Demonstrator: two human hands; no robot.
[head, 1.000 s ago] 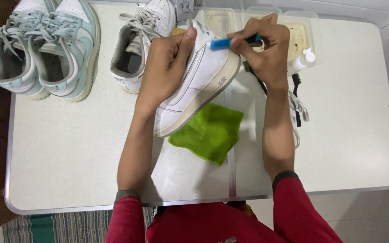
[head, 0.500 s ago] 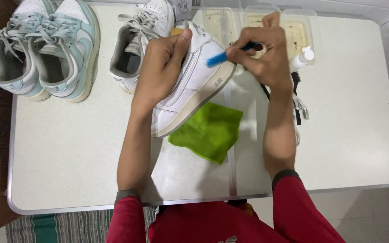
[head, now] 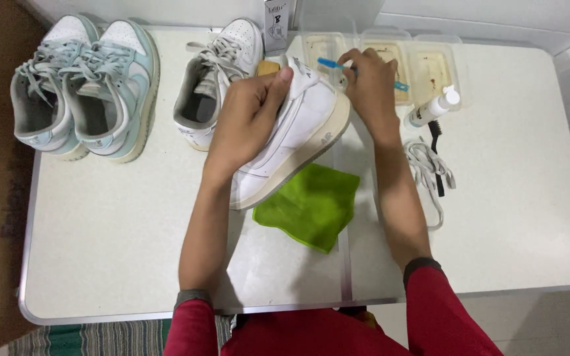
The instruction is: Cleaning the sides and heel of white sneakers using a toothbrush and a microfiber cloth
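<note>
My left hand (head: 249, 115) grips a white sneaker (head: 295, 142) tilted on its side over the white table (head: 120, 250), its cream sole facing right. My right hand (head: 367, 89) holds a small blue brush (head: 331, 64) at the sneaker's far end, beside the heel. A green cloth (head: 308, 206) lies on the table just under the shoe.
A second white sneaker (head: 216, 79) stands behind my left hand. A pale-blue pair of sneakers (head: 84, 89) sits at the far left. Clear plastic trays (head: 430, 62), a small white bottle (head: 433, 109), a black brush (head: 435, 148) and loose white laces (head: 427, 175) lie to the right.
My right hand has carried the blue brush up and to the left, toward the heel end of the shoe. My left hand keeps its grip on the sneaker.
</note>
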